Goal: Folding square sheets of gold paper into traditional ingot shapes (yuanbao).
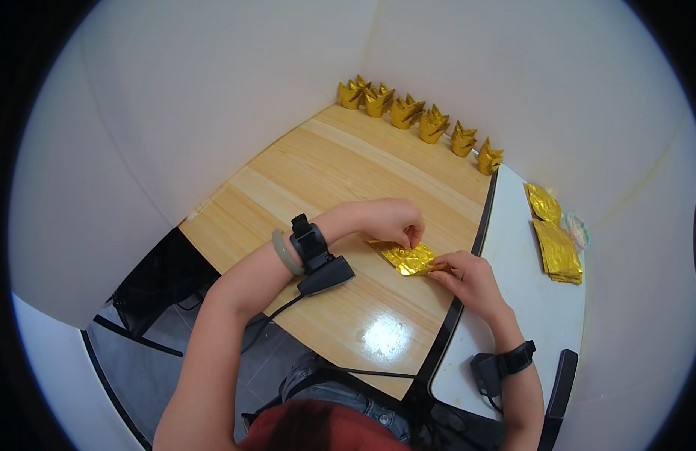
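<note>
Gold foil sheet (408, 258) — crinkled, shiny, partly folded.

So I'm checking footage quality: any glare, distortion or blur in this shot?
Head view: a bright glare patch on the wooden table near the person; fisheye bends the table edges, with black corners round the circular picture; the gold foil sheet under both hands is sharp and glints slightly.

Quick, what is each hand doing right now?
Left hand: fingers pinched shut on the flat shiny gold foil paper lying on the wooden table.
Right hand: pinching the same paper's right edge.
</note>
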{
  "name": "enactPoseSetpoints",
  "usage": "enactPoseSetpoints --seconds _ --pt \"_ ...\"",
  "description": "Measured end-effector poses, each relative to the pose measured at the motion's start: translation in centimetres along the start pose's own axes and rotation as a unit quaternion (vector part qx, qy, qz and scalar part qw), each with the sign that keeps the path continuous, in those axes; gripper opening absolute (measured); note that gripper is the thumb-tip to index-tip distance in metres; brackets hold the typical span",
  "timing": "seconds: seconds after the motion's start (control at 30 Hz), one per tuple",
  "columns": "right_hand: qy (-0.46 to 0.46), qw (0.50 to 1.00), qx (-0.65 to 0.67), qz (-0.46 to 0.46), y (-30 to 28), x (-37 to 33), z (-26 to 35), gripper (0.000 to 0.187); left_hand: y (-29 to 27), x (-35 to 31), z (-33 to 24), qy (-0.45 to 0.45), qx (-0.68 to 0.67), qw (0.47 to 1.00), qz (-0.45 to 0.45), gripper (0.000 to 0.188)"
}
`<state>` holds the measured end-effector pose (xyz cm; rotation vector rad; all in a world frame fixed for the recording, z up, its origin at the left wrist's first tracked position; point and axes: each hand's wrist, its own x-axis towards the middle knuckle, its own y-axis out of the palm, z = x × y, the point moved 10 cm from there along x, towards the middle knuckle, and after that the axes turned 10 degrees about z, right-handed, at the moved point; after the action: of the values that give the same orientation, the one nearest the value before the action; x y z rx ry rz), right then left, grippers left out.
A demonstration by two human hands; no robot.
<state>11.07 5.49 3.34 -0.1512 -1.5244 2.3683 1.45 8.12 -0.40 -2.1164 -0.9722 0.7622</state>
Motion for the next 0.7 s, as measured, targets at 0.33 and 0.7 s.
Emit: enactPoseSetpoints --seconds 0.33,0.7 --pt "0.101 0.992 -0.022 -0.076 -0.2 0.0 -3.0 0.033 0.5 -0.5 -0.2 0.023 0.007 1.0 -0.007 0.036" --pt "0.285 0.953 0.084 0.049 1.0 -0.6 -5.7 0.029 0.3 -2.0 0.5 -0.092 0.053 0.994 -0.026 0.036"
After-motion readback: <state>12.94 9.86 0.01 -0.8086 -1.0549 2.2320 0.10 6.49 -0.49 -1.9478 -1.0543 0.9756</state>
